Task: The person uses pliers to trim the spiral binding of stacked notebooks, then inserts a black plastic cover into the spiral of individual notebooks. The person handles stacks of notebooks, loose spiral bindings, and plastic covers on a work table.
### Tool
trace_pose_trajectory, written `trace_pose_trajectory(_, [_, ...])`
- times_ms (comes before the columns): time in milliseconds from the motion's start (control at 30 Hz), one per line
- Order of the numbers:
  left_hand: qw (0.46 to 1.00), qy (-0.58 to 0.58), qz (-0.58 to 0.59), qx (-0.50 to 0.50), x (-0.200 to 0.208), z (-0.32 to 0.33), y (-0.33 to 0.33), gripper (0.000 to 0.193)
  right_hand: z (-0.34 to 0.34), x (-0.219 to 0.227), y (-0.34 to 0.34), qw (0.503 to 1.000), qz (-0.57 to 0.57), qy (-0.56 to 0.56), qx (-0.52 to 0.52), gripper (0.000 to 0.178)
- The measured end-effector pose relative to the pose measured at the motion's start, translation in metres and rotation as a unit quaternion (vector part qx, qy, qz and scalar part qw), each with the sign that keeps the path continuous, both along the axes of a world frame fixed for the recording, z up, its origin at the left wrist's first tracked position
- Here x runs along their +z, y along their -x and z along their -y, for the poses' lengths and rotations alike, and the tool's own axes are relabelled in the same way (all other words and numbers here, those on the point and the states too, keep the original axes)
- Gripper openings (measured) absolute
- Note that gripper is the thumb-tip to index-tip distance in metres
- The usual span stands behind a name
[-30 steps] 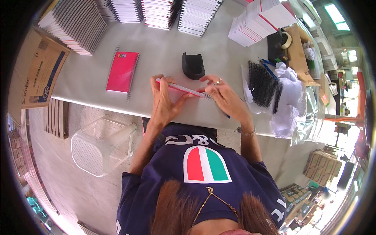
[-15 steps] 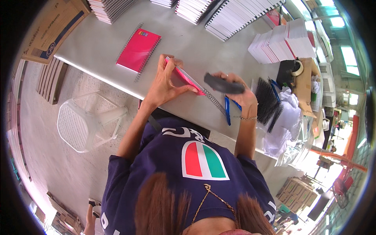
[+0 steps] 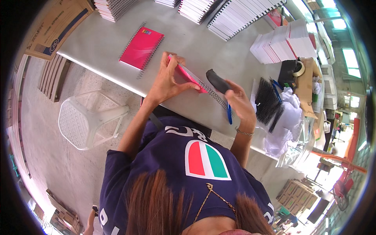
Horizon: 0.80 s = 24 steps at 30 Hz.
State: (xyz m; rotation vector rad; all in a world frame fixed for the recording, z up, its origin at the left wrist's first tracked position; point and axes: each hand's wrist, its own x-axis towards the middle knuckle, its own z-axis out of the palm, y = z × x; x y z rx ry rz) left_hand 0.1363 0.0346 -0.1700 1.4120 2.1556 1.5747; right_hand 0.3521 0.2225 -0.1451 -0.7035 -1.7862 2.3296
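My left hand (image 3: 169,80) pinches a pink-covered notebook (image 3: 183,71), tilted up on edge over the table. A dark wire spiral coil (image 3: 213,94) runs along its bound edge and sticks out past the corner toward my right hand. In my right hand (image 3: 241,102) is a dark, rounded, elongated object (image 3: 217,81), its exact kind unclear, held just above the coil. A blue-handled tool (image 3: 230,114), mostly hidden, lies under the coil's free end. Farther left, another pink spiral notebook (image 3: 141,47) lies flat, its coil ends jutting beyond the cover.
Stacks of spiral-bound books (image 3: 235,19) line the far side. Unbound page stacks (image 3: 280,45) stand at the right, near black coils (image 3: 268,100), crumpled white plastic (image 3: 289,113) and a tape roll (image 3: 299,69). A carton (image 3: 58,29) is at far left; a white stool (image 3: 84,121) stands below.
My right hand has turned, and the dark object now slants more steeply above the coil. My left hand keeps its hold on the notebook. The whole view has shifted slightly.
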Motion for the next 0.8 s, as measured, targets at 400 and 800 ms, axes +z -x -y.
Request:
trace_pose_trajectory(400, [0.999, 0.006, 0.016, 0.033, 0.008, -0.003, -0.013, 0.081, 0.023, 0.034, 0.027, 0.842, 0.055, -0.53, -0.086, 0.036])
trace_pose_trajectory(800, [0.993, -0.012, 0.039, 0.106, 0.004, -0.01, -0.032, 0.076, 0.073, 0.044, 0.025, 0.797, 0.084, -0.578, -0.154, 0.018])
